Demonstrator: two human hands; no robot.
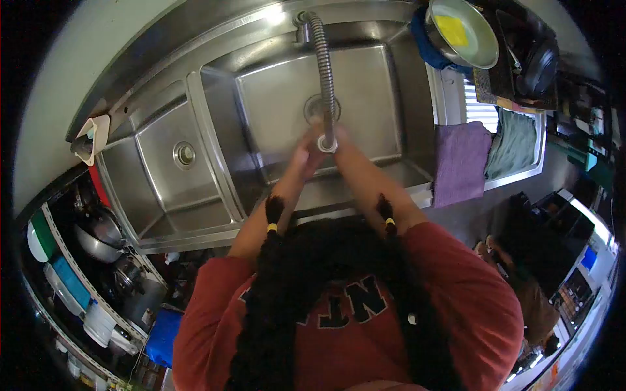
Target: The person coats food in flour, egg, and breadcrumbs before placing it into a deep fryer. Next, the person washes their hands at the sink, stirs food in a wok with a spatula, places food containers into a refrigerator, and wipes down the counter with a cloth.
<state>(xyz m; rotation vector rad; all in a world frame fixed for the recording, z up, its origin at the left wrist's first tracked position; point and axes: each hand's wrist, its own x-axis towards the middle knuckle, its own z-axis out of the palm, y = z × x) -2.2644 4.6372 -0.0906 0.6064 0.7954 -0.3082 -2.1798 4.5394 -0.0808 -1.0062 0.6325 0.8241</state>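
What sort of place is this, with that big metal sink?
Most likely a kitchen, perhaps a commercial one: the two-basin metal sink, its ribbed-neck faucet and the shelved metal cookware to the left suggest it.

Shiny metal sink (365,85), ribbed metal faucet (323,62)

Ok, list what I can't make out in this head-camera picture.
Left hand and right hand, head view: motion-blurred and partly behind the faucet, so their exact pose, and whether they hold anything, can't be told.
Large basin, head view: part of its drain is hidden by the faucet.
Shirt lettering, head view: partly covered by dark hair.
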